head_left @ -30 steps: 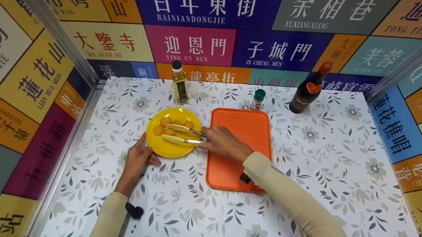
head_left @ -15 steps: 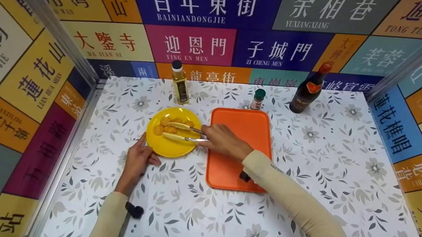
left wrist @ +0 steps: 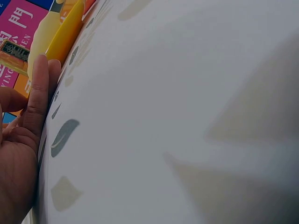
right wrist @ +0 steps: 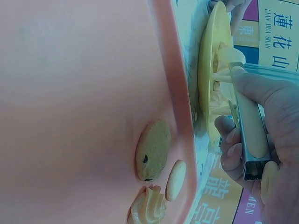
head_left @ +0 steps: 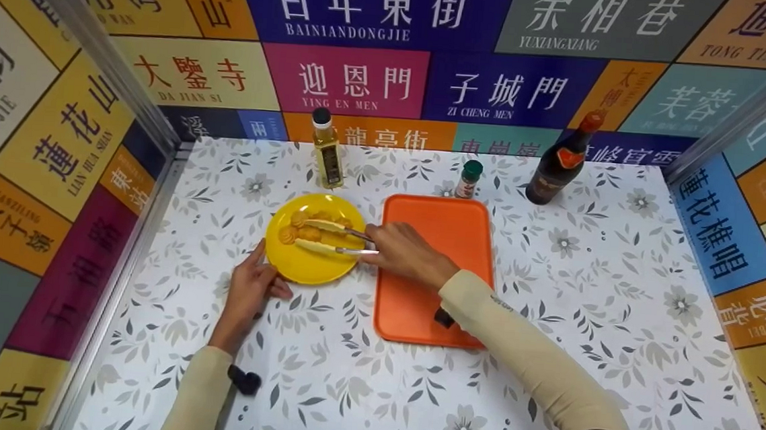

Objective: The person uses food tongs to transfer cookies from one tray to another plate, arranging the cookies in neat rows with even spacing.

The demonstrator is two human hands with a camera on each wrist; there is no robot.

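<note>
My right hand (head_left: 411, 251) grips a pair of tongs (head_left: 353, 251) with pale tips and metal arms. The tips reach over several round swirled cookies (head_left: 289, 235) on a yellow plate (head_left: 311, 272). Cookies lie between and beside the tips; I cannot tell whether one is pinched. In the right wrist view, thumb and fingers close round the tongs (right wrist: 250, 123). At the plate's near left rim is my left hand (head_left: 250, 288), its fingers touching the edge. The left wrist view shows a fairly straight finger (left wrist: 38, 93) against the plate's side (left wrist: 65, 35).
An orange tray (head_left: 436, 219) lies right of the plate, under my right forearm. The right wrist view shows a speckled cookie (right wrist: 153, 149), a smaller pale one (right wrist: 176, 180) and a swirled one (right wrist: 148, 206) on it. Behind stand an oil bottle (head_left: 328, 160), a green-capped jar (head_left: 468, 180) and a dark bottle (head_left: 555, 170).
The tongs have shifted slightly toward the back of the plate, with the nearer tip now closer to the cookies. My left hand and the plate have stayed in place.
</note>
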